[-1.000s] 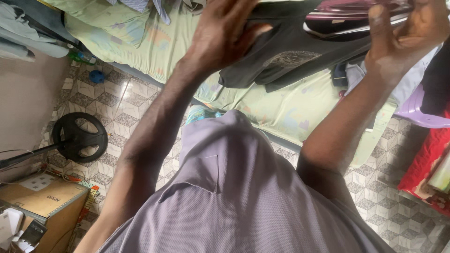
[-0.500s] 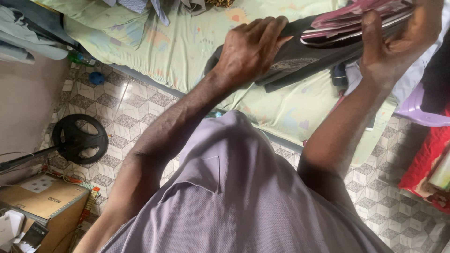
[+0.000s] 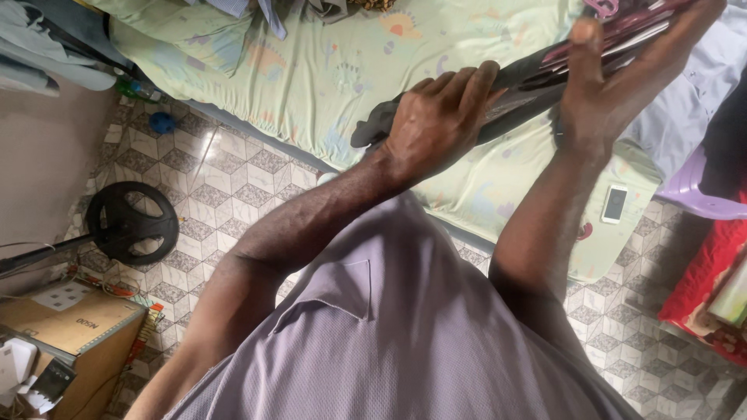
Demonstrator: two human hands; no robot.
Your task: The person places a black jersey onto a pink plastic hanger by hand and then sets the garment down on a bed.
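My left hand grips the lower end of a folded dark grey garment, fingers curled over its edge. Higher up, my right hand clasps the same bundle, where folded maroon and white clothes lie stacked on the dark one. The bundle is tilted, held in the air above a bed with a light green printed sheet. Both forearms reach out from my lilac shirt.
A white phone lies on the bed's near corner. A black round fan base and a blue ball are on the tiled floor. A cardboard box sits bottom left, a purple plastic chair and red bedding right.
My left hand came down from an open reach and closed on the dark garment. The bundle folded flatter and tilted up to the right; the phone came into view.
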